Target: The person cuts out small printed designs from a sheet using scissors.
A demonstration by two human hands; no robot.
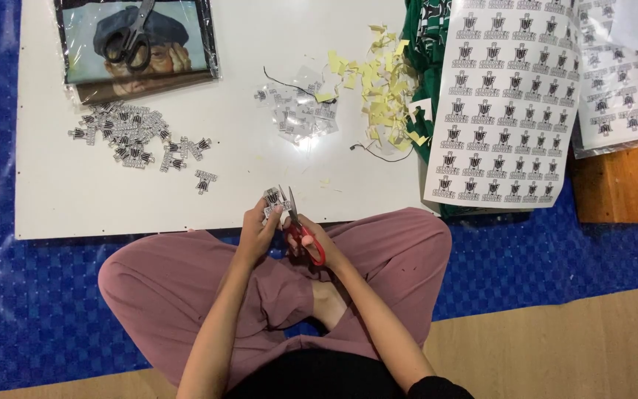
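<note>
1. My right hand [310,238] has its grip clamped through the handles of the red-handled metal scissors [298,225], blades pointing up and away from me.
2. My left hand [260,229] pinches a small black-and-white printed paper sticker cutout [272,199] right against the blades, at the near edge of the white flat tabletop [112,192].
3. A pile of cut black-and-white stickers [133,137] lies to the left.
4. Yellow paper scraps [382,89] lie further out, beside a white printed sticker sheet [507,100].
</note>
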